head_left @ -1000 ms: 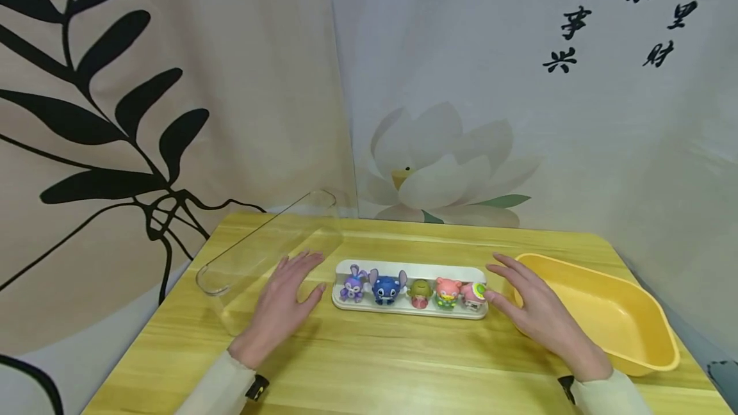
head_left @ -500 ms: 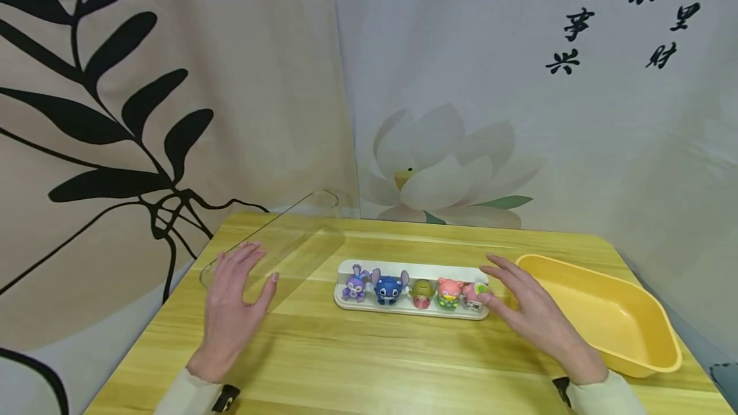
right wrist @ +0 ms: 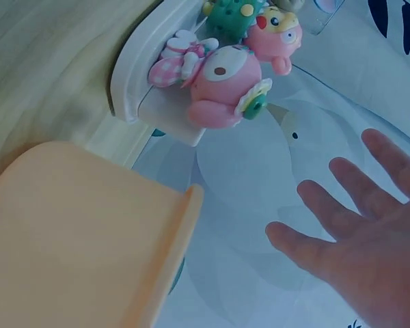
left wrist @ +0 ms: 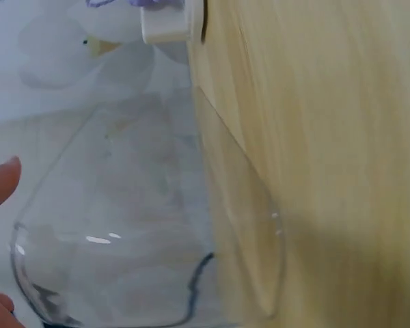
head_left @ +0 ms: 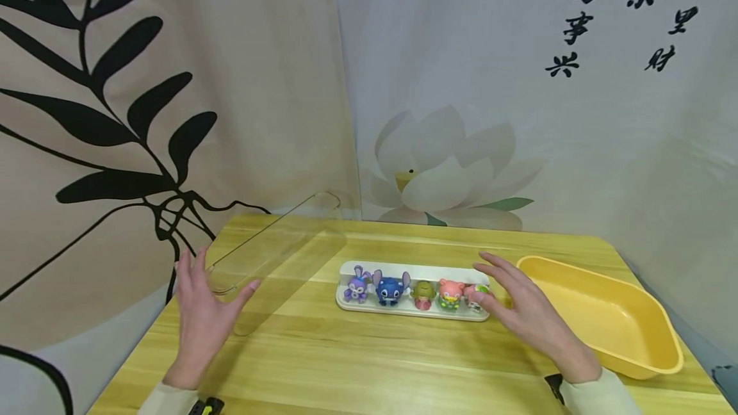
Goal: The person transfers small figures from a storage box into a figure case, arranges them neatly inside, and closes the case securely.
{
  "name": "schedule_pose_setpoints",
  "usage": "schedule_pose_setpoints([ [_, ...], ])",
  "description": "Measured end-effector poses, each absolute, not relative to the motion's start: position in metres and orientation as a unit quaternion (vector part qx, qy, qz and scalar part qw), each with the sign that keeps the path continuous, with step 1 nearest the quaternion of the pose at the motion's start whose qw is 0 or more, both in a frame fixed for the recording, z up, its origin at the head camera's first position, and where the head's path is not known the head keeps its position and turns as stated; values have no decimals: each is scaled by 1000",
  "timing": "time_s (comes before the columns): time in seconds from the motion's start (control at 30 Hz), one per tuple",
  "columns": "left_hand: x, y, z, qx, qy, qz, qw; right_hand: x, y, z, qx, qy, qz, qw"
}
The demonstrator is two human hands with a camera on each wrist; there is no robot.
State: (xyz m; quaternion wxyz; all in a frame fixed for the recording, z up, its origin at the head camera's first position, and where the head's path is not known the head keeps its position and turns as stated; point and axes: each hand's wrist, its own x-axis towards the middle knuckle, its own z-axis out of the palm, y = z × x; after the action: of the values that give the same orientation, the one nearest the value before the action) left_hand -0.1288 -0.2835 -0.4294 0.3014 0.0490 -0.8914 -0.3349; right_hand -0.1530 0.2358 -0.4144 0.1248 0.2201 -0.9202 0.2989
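A clear plastic cover lies on the left of the table, its near end beside my left hand. That hand's thumb and fingers are spread around the near end; contact cannot be made out. My right hand hovers by the right end of a white display base, fingers extended and holding nothing. On the base stand a purple rabbit figurine, a blue big-eared figurine, a green-headed figurine, a pink figurine and a pink-and-white figurine, partly hidden in the head view.
At the right of the wooden table sits a yellow plastic basin, close to my right hand and forearm. Printed curtains hang behind the table's back edge.
My left hand has moved left and towards me, from beside the clear cover's middle to its near end. My right hand has shifted slightly left; base and figurines stay put.
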Motion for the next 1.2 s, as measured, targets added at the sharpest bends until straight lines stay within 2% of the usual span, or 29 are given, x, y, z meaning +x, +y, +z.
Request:
schedule_pose_setpoints([
  [0.2,-129,-294,-437,117,-879,-411,210,-155,232,-415,232,-916,301,126],
  [0.53,-133,-289,-448,154,-813,-536,165,-157,213,-415,248,-905,326,111],
  [1.0,-133,-289,-445,160,-797,-553,184,-162,172,-406,289,-896,320,106],
  [1.2,-134,-285,-432,142,-778,-572,216,-167,157,-394,303,-886,333,112],
])
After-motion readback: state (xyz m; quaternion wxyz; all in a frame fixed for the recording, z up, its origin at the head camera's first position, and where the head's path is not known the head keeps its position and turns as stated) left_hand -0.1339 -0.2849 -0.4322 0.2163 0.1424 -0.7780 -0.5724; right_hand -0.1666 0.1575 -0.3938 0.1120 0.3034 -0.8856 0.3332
